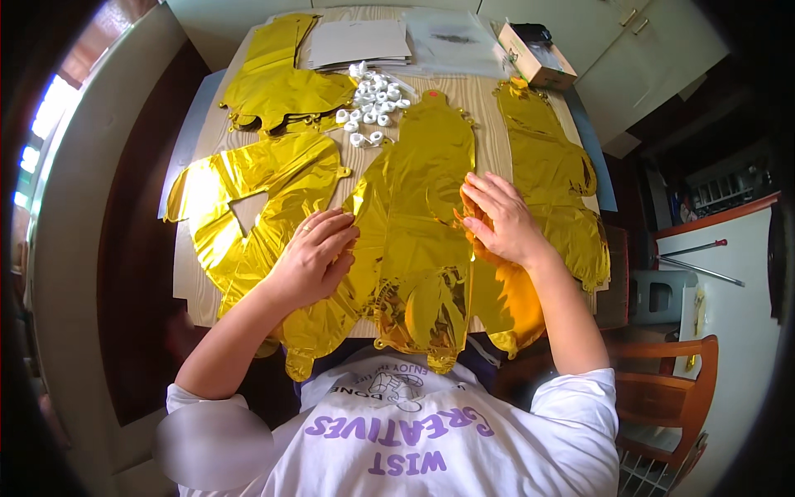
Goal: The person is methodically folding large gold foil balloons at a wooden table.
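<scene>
In front of me lies a flat, uninflated gold foil balloon [418,199] with small tabs along its outline. Its near end reaches over the table's front edge. My left hand [313,255] is closed at its left edge, fingers curled on the foil; the fingertips are partly hidden. At the right edge my right hand [501,217] has a folded, orange-looking part of the foil between thumb and fingers. Left of it is another flat gold foil balloon [277,174] with a triangular opening. More gold foil [546,157] lies on the right.
At the far left is a stack of gold foil balloons [286,87]. Several small white rolls [381,101] sit beside it. Farther back are grey-white sheets [358,41], clear plastic bags [454,41] and a cardboard box [537,62]. A wooden chair [675,389] stands to my right.
</scene>
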Tool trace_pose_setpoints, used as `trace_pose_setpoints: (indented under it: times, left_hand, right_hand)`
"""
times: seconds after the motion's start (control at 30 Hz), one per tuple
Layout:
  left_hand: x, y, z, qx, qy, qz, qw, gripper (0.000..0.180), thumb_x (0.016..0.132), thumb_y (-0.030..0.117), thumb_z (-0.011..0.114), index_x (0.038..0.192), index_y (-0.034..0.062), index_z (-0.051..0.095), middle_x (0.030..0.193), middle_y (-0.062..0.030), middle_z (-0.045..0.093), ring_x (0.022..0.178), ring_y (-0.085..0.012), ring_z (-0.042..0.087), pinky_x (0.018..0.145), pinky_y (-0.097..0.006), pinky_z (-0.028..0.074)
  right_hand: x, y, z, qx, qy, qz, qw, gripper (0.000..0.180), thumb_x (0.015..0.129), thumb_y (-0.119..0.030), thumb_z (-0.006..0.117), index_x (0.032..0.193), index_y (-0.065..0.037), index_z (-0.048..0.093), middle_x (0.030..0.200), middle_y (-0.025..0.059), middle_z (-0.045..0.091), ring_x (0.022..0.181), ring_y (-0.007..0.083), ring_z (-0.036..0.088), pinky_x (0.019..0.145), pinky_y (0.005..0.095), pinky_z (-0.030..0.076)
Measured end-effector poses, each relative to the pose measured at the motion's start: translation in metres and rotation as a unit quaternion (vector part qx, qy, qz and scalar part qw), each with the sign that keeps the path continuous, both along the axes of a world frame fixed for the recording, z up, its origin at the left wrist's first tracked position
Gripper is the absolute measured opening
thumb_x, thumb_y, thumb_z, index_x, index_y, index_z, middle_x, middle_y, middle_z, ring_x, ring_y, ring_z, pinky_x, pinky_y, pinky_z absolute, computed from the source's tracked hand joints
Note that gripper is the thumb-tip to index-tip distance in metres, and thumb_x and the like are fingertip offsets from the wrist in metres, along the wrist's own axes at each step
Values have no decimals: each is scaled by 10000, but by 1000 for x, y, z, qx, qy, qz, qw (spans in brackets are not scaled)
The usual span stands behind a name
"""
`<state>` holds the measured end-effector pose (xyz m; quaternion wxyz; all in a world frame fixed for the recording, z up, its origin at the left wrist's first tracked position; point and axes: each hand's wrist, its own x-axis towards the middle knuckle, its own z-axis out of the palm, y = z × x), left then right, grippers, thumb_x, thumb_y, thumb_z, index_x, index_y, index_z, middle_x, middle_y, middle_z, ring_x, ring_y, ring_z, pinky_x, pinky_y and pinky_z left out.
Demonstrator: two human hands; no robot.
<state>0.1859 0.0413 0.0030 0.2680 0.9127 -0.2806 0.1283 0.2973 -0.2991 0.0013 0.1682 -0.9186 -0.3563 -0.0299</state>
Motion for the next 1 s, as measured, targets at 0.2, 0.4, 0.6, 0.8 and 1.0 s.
trace_pose_setpoints:
  times: [0.2,0.4,0.6,0.8,1.0]
  left_hand:
    - [-6,-9,0,1,-1,2,1000,360,839,91,659,1182,-9,612,1257,-187,584,1232,-386,521,1056,-485,409]
    - [-15,-11,10,39,-5,54,998,365,835,96,653,1185,1,610,1227,-177,590,1186,-376,541,1026,-481,422]
    - [-7,-21,10,31,-19,42,998,365,833,101,653,1181,-1,606,1191,-174,601,1144,-374,555,1006,-480,428]
    - [9,-34,17,27,-35,32,998,394,829,151,667,1187,3,600,1174,-184,594,1126,-371,553,988,-479,433]
    - [50,-81,14,12,-52,-62,997,570,821,255,713,1318,35,542,1368,-213,495,1290,-425,446,1099,-504,350]
  right_hand:
    - [-6,4,3,-1,10,10,1000,509,901,-305,652,1339,-58,573,1459,83,492,1366,314,390,1150,418,311]
    - [-12,3,4,-11,-11,12,1000,508,900,-311,646,1332,-53,577,1442,73,515,1269,296,452,1111,405,345]
    - [-11,14,2,-15,-31,25,999,500,914,-313,627,1343,-63,569,1455,64,501,1201,288,472,1095,396,349]
    - [-12,15,0,-2,-42,20,999,492,906,-281,650,1335,-56,570,1457,63,501,1211,294,474,1073,397,377]
    - [-11,13,-4,30,-59,21,998,490,930,-274,620,1365,-63,539,1462,85,491,1229,303,483,1069,409,385]
